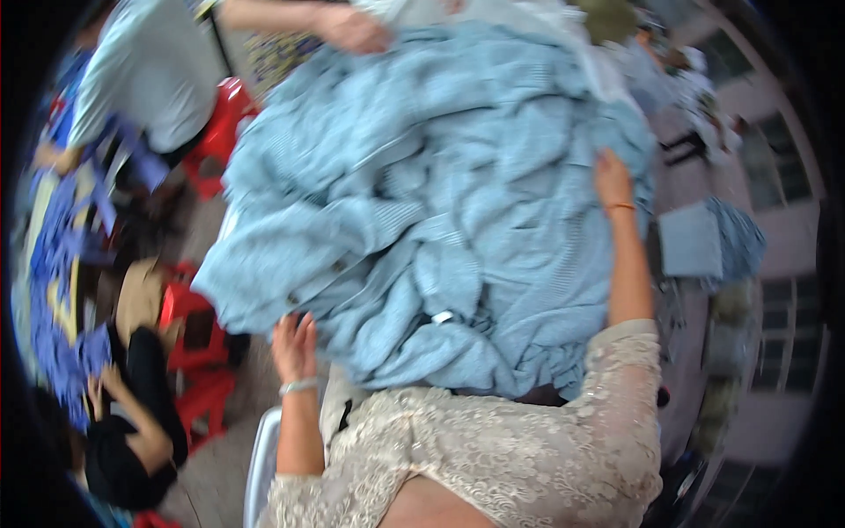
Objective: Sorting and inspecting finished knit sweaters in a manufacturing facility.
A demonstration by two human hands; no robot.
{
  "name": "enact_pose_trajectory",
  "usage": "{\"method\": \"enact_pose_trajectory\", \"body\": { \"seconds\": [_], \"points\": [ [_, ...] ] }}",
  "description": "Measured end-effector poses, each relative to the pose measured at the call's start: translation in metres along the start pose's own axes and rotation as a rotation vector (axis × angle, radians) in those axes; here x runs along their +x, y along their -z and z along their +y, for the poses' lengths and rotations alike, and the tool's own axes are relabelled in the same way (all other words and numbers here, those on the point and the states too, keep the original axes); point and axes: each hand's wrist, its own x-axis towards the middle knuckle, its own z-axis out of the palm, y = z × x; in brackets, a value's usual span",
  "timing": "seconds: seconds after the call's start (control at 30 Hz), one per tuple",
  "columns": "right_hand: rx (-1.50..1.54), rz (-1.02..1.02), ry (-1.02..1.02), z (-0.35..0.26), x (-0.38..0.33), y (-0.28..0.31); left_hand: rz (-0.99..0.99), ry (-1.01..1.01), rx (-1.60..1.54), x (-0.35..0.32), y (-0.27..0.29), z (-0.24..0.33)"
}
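Note:
A big heap of light blue knitwear (pixel 475 176) spreads in front of me, with ribbed bands, a few dark button-like spots and a small white label (pixel 442 317) showing. My left hand (pixel 295 346) is at the heap's near left edge, its fingers stretched out and apart, the tips by the cloth. On the right side, my right hand (pixel 614 180) has its fingers bent into the knitwear; the fingertips are partly hidden in the folds. At the far edge, another person's hand (pixel 355 30) reaches to the same heap.
Red plastic stools (pixel 198 326) stand to the left, where seated people handle blue-violet strips of cloth (pixel 57 255) on a table. A pale tub-like rim (pixel 262 462) is by my left forearm. Blue folded cloth (pixel 709 242) lies off to the right.

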Motion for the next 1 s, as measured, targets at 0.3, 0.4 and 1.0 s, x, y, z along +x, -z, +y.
{"method": "enact_pose_trajectory", "body": {
  "seconds": [0.3, 0.4, 1.0],
  "points": [
    [0.626, 0.113, -0.422, 0.012, -0.012, -0.002, 0.042, -0.054, -0.011, -0.01, -0.016, -0.003],
    [0.767, -0.207, -0.31, -0.07, -0.064, 0.018, 0.024, -0.025, -0.057, -0.009, -0.02, -0.004],
    [0.959, -0.626, 0.698, -0.363, -0.2, -0.043, -0.07, 0.033, -0.077, 0.0, -0.033, 0.017]
  ]
}}
